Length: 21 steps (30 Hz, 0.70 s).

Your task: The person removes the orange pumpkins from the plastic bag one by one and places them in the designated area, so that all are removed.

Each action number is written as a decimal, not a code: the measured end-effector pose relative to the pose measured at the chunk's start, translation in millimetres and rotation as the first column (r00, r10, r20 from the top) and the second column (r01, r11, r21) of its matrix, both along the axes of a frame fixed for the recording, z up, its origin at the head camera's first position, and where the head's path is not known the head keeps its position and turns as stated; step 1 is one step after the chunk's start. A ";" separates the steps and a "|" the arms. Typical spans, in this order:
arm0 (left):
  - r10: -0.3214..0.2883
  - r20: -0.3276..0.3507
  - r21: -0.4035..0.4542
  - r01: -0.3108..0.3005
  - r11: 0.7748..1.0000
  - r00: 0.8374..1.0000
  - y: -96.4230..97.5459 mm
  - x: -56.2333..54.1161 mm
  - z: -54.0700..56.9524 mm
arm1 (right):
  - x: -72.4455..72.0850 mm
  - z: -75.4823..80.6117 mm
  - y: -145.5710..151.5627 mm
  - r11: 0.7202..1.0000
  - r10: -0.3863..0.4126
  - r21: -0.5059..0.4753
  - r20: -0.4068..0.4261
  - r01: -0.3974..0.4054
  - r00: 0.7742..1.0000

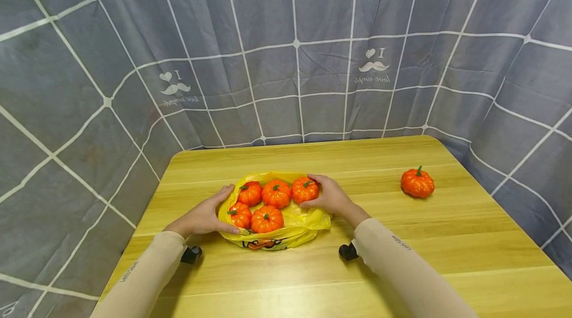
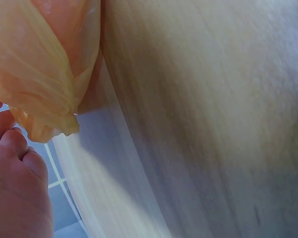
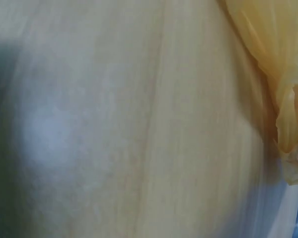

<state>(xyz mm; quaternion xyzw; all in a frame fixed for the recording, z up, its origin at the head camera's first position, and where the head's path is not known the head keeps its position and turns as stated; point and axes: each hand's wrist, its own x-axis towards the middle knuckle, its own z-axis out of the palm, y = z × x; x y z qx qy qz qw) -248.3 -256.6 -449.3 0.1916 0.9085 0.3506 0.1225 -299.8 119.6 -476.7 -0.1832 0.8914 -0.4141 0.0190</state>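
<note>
A yellow plastic bag [image 1: 297, 219] lies spread at its mouth on the table, with several small orange pumpkins [image 1: 266, 219] inside. My left hand [image 1: 203, 214] holds the bag's left rim, thumb along the front edge and fingers toward the back. On the other side, my right hand [image 1: 331, 198] grips the rightmost pumpkin [image 1: 304, 190] in the bag between thumb and fingers. The left wrist view has curled fingers [image 2: 31, 161] beside the bag's crumpled plastic [image 2: 35, 74]. Only the bag's side [image 3: 270, 44] shows in the right wrist view; the right hand is out of sight there.
Another orange pumpkin [image 1: 417, 184] with a green stem stands on the right part of the wooden table [image 1: 357, 159]. A grey curtain [image 1: 321, 74] with white lines hangs behind the table and along both sides.
</note>
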 end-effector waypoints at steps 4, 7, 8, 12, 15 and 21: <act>-0.002 -0.004 -0.002 0.002 1.000 1.000 -0.4 -0.7 0.7 | -0.4 -1.0 1.2 1.000 0.001 -0.014 -0.009 -0.001 1.000; -0.007 -0.012 -0.006 0.007 1.000 1.000 -0.6 -1.6 0.5 | -0.2 1.3 2.3 1.000 -0.007 -0.029 -0.010 0.007 1.000; -0.007 -0.012 -0.009 0.006 1.000 1.000 -0.6 -1.8 0.3 | 0.2 3.0 2.9 0.999 -0.012 -0.036 -0.011 0.011 1.000; -0.004 -0.006 -0.013 0.004 1.000 1.000 0.3 -1.3 0.1 | 0.0 9.9 4.9 0.998 -0.026 -0.065 -0.016 0.025 1.000; -0.003 -0.003 -0.008 0.003 1.000 1.000 1.1 -0.3 0.7 | -2.1 15.2 7.5 0.995 -0.045 -0.091 -0.032 0.041 0.999; -0.001 -0.005 -0.012 0.001 1.000 1.000 1.9 1.3 2.0 | -6.9 26.8 15.5 0.984 -0.073 -0.166 -0.062 0.062 0.995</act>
